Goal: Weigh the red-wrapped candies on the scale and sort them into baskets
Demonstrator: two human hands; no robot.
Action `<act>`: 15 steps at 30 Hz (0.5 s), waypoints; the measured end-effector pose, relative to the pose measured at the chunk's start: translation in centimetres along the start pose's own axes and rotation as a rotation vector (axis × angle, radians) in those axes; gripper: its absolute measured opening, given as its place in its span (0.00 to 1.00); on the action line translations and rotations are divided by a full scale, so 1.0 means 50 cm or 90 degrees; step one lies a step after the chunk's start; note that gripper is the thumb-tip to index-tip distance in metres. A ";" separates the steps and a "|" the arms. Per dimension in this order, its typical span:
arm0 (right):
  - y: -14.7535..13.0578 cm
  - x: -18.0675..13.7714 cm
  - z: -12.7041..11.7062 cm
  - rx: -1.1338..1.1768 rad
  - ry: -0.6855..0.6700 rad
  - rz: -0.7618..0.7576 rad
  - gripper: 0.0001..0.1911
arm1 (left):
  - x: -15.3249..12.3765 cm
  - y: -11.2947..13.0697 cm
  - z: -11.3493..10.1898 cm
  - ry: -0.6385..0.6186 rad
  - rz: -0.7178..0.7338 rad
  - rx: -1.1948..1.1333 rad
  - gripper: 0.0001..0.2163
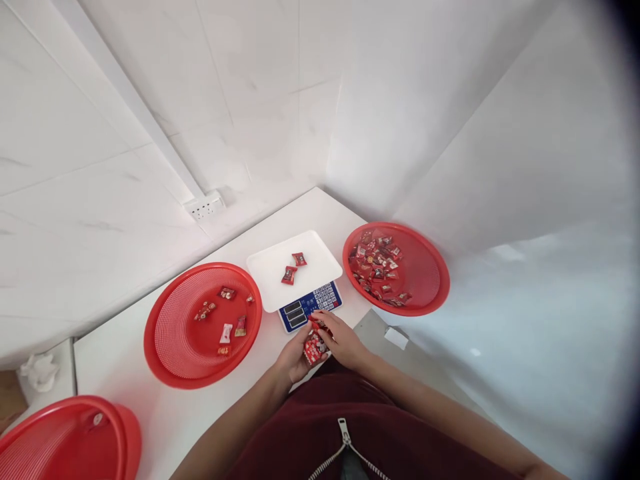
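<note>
Both hands meet close to my body at the table's near edge. My left hand [291, 361] is cupped around several red wrapped candies [313, 349]. My right hand [340, 338] pinches one red candy just above that handful. Right in front of them stands a digital scale [299, 275] with a white pan and blue keypad; two red candies [293, 267] lie on the pan.
A red mesh basket [173, 333] to the left holds a few candies. Another red basket [425, 273] to the right holds many. A third red basket [70, 437] sits at the lower left. A wall socket [205, 205] is behind. White walls enclose the corner table.
</note>
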State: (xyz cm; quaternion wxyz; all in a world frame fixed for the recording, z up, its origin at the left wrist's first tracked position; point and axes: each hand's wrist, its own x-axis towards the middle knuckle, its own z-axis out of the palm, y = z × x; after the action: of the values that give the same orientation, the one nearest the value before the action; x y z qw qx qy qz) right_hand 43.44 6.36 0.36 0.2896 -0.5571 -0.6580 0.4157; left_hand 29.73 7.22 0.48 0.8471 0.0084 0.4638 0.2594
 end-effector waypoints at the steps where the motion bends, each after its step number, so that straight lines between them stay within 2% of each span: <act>1: -0.003 -0.004 0.001 0.003 -0.024 -0.011 0.18 | 0.002 -0.003 -0.013 0.011 -0.003 -0.007 0.13; 4: -0.013 -0.014 0.006 0.033 -0.069 -0.043 0.18 | 0.002 -0.014 -0.050 0.011 0.010 -0.016 0.10; 8: -0.013 -0.016 0.007 0.083 -0.083 -0.054 0.17 | -0.008 -0.020 -0.081 -0.029 0.038 0.008 0.13; 11: -0.001 -0.008 -0.003 0.121 -0.077 -0.023 0.16 | -0.009 -0.019 -0.076 -0.024 0.064 0.016 0.13; 15: 0.018 0.011 -0.032 0.198 -0.067 0.037 0.15 | 0.005 -0.023 -0.041 0.006 0.099 -0.020 0.12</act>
State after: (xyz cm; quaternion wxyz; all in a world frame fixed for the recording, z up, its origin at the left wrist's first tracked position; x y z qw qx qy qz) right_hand 45.13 7.28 0.32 0.3251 -0.5022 -0.5836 0.5491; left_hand 28.74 5.90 -1.18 0.8222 0.0302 0.4617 0.3316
